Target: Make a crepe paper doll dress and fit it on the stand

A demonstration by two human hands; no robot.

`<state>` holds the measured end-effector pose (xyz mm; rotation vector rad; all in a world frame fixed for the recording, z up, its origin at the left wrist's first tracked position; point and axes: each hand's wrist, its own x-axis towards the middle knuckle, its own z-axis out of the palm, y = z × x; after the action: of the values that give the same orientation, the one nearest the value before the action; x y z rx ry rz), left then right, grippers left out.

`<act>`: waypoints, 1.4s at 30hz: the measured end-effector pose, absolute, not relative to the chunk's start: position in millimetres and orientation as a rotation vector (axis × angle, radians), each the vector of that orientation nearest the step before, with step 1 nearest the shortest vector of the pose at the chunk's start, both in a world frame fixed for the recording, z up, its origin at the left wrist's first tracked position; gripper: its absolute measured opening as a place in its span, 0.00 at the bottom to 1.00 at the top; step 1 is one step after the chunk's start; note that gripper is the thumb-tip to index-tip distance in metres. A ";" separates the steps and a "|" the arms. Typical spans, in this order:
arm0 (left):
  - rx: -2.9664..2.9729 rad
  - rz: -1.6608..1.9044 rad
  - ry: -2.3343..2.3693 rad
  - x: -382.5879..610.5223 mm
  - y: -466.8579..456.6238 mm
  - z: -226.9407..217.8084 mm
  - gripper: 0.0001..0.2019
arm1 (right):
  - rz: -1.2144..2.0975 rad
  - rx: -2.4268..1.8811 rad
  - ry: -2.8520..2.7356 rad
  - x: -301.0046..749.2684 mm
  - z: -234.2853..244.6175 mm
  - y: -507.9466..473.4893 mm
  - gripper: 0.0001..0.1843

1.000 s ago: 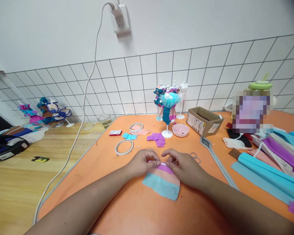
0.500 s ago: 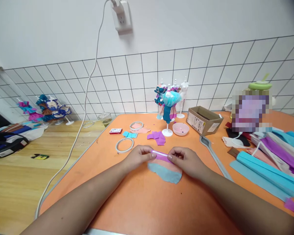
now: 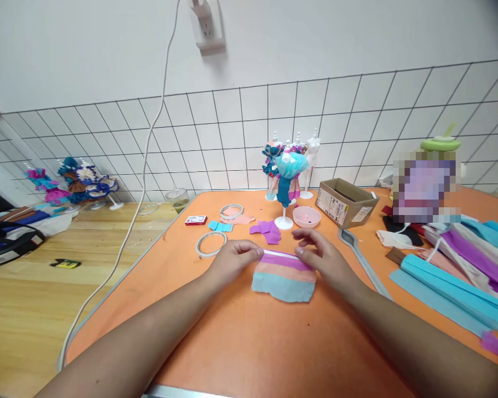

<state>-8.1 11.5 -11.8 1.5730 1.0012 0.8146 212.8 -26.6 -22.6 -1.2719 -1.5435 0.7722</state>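
- Two hands met at a striped paper piece (image 3: 284, 276) lying flat on the desk (image 3: 240, 342).
- Its long top edge, carrying a white strip (image 3: 280, 254), ran left to right.
- At the strip's left end the left hand (image 3: 234, 260) pinched, grip closed; the right hand (image 3: 326, 260) rested at the right end, grip open.
- Beyond lay purple scraps (image 3: 268, 231) and a tape ring (image 3: 211, 244).

The orange table (image 3: 240, 342) bears two tape rolls (image 3: 198, 246), one pink bowl (image 3: 306, 216), one box (image 3: 346, 202).
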 end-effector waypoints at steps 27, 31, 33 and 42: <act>2.055 0.742 1.059 13.4 -15.4 -20.2 0.10 | 0.199 -1.370 -2.033 197.5 -23.3 -47.2 0.09; 2.160 0.731 1.028 11.3 -17.7 -18.3 0.11 | 0.147 -1.386 -2.077 197.4 -23.3 -49.2 0.10; 2.171 0.718 1.009 11.2 -18.6 -17.6 0.11 | 0.115 -1.403 -2.095 196.9 -22.1 -50.1 0.10; 2.087 0.712 1.051 14.8 -17.1 -21.5 0.13 | 0.120 -1.466 -2.085 191.5 -20.7 -53.4 0.07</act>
<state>14.8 -17.1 -21.5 2.0871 1.0512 0.7116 191.5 -53.4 -20.7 -1.4660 -2.0851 0.1201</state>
